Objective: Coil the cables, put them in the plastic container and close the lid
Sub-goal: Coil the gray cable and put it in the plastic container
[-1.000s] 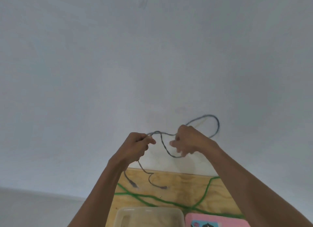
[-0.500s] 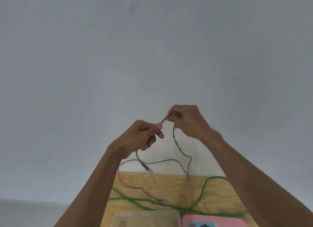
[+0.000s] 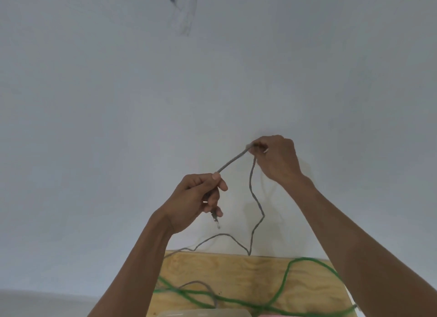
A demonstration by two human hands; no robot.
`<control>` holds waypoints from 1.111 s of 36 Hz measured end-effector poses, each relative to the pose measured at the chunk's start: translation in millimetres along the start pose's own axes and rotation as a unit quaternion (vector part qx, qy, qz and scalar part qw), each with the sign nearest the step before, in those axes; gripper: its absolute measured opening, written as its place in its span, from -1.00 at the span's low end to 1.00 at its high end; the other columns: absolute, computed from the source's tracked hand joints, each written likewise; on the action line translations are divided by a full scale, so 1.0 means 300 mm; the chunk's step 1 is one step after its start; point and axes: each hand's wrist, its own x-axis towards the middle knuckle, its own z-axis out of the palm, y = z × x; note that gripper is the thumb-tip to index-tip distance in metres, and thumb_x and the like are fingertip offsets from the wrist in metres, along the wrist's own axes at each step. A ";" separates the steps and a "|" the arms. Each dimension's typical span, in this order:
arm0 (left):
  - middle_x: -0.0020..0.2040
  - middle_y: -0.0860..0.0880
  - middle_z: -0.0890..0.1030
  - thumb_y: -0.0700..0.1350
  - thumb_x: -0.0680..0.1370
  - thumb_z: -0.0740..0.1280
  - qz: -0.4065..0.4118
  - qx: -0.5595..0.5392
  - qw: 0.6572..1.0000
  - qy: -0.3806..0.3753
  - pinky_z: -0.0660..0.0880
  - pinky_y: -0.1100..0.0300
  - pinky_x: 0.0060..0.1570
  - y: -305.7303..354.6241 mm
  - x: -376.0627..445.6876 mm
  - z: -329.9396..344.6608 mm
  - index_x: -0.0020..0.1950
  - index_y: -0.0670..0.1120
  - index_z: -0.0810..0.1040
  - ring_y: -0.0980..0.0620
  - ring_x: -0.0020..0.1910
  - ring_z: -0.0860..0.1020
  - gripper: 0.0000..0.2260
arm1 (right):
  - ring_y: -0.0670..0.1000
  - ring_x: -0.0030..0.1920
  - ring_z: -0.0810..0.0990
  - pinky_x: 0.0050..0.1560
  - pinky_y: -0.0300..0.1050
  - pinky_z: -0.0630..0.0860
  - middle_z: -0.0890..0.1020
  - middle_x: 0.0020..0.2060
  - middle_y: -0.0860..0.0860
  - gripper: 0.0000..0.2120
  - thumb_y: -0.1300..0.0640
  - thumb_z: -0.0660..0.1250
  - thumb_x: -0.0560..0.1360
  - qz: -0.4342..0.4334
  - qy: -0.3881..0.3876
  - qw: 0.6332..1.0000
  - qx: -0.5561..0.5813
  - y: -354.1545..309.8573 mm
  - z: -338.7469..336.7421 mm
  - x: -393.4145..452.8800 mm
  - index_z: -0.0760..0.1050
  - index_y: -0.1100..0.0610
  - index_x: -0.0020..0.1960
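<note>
A thin grey cable (image 3: pixel 256 203) is stretched in the air between both hands, in front of a pale wall. My left hand (image 3: pixel 197 199) is closed around one end, and the plug pokes out below the fingers. Higher up and to the right, my right hand (image 3: pixel 277 158) pinches the cable. From there the cable hangs down in kinks to the wooden table (image 3: pixel 236 273). A green cable (image 3: pixel 285 284) lies loose across the table. Only the top rim of the clear plastic container (image 3: pixel 203 314) shows at the bottom edge.
A pale wall (image 3: pixel 212 80) fills most of the view right behind the table's far edge. A sliver of something pink (image 3: pixel 268 315) sits beside the container at the bottom edge.
My hands have moved apart: the right one went up and to the right, drawing a straight length of grey cable out of the left. The view has tilted upward.
</note>
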 end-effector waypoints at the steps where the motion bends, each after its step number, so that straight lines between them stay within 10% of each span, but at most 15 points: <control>1: -0.46 -0.08 0.32 0.04 0.57 0.29 0.006 -0.007 1.000 0.009 0.53 0.04 -0.29 0.009 0.004 0.012 -0.12 -0.22 0.63 0.01 -0.50 0.25 -0.67 | 0.02 -0.08 0.64 -0.02 -0.08 0.59 0.64 -0.02 0.01 -0.80 0.05 0.40 0.54 -0.022 -0.008 0.999 -0.037 -0.009 0.002 -0.011 0.66 0.05 0.14; 9: -0.46 -0.01 0.17 0.00 0.64 0.24 0.018 -0.062 0.997 0.042 0.26 0.21 -0.45 0.066 0.039 0.084 0.05 -0.33 0.62 0.06 -0.48 0.15 -0.62 | -0.11 -0.04 0.64 0.00 -0.19 0.60 0.66 -0.03 -0.06 -0.67 0.33 0.42 0.48 -0.225 -0.093 0.965 0.095 -0.084 0.003 -0.089 0.61 0.04 0.18; 15: -0.43 -0.04 0.28 -0.09 0.67 0.18 0.001 -0.137 0.990 -0.036 0.31 0.19 -0.42 0.095 0.034 0.102 0.11 -0.32 0.62 0.05 -0.47 0.22 -0.66 | -0.19 -0.01 0.69 0.06 -0.24 0.58 0.70 -0.13 -0.26 -0.72 0.35 0.38 0.50 -0.140 -0.121 0.967 0.177 -0.060 0.008 -0.068 0.69 0.04 0.08; 20: -0.41 -0.08 0.48 -0.07 0.65 0.24 0.014 -0.175 0.981 -0.084 0.39 0.21 -0.40 0.094 0.035 0.130 0.01 -0.28 0.62 0.06 -0.48 0.39 -0.71 | 0.15 0.06 0.69 0.23 0.02 0.54 0.72 -0.03 0.17 -0.67 0.32 0.35 0.49 -0.071 -0.172 0.932 0.310 -0.067 0.034 -0.078 0.65 0.05 0.18; 23: -0.38 -0.08 0.51 -0.13 0.62 0.26 0.025 -0.178 0.980 -0.089 0.42 0.23 -0.38 0.099 0.039 0.143 0.07 -0.29 0.62 0.07 -0.47 0.43 -0.76 | 0.10 -0.14 0.70 0.01 -0.19 0.60 0.66 -0.13 0.35 -0.68 0.48 0.20 0.55 -0.084 -0.172 0.925 0.327 -0.080 0.043 -0.077 0.53 0.34 0.26; 28: -0.27 -0.14 0.64 -0.18 0.59 0.26 0.038 -0.166 0.984 -0.044 0.53 0.23 -0.34 0.108 0.049 0.145 0.14 -0.34 0.61 0.03 -0.38 0.58 -0.73 | -0.12 -0.67 0.44 -0.58 -0.33 0.41 0.40 -0.71 -0.06 -0.57 0.24 -0.06 0.64 -0.063 -0.251 0.911 0.321 -0.098 0.064 -0.105 0.58 0.31 0.02; 32: -0.12 -0.23 0.71 -0.17 0.54 0.29 0.043 -0.188 0.981 0.002 0.65 0.20 -0.20 0.114 0.058 0.125 0.13 -0.32 0.60 -0.05 -0.19 0.71 -0.73 | -0.19 -0.45 0.37 -0.36 -0.32 0.38 0.39 -0.46 -0.11 -0.72 0.48 0.05 0.52 0.001 -0.258 0.923 0.284 -0.075 0.108 -0.117 0.50 0.27 -0.04; 36: 0.09 -0.28 0.70 -0.19 0.55 0.29 0.054 -0.193 0.979 0.032 0.67 0.15 -0.04 0.118 0.070 0.104 0.17 -0.32 0.59 -0.10 0.03 0.72 -0.73 | 0.01 -0.25 0.61 -0.09 0.07 0.64 0.59 -0.27 0.04 -0.74 0.44 0.11 0.52 0.014 -0.311 0.910 0.273 -0.092 0.085 -0.166 0.53 0.20 -0.05; 40: 0.15 -0.28 0.68 -0.23 0.59 0.27 0.069 -0.154 0.984 0.055 0.62 0.06 0.10 0.108 0.079 0.082 0.22 -0.33 0.56 -0.16 0.15 0.68 -0.74 | -0.05 -0.30 0.61 -0.10 -0.02 0.65 0.66 -0.23 0.02 -0.74 0.34 0.14 0.61 0.006 -0.320 0.910 0.262 -0.092 0.068 -0.189 0.57 0.20 -0.11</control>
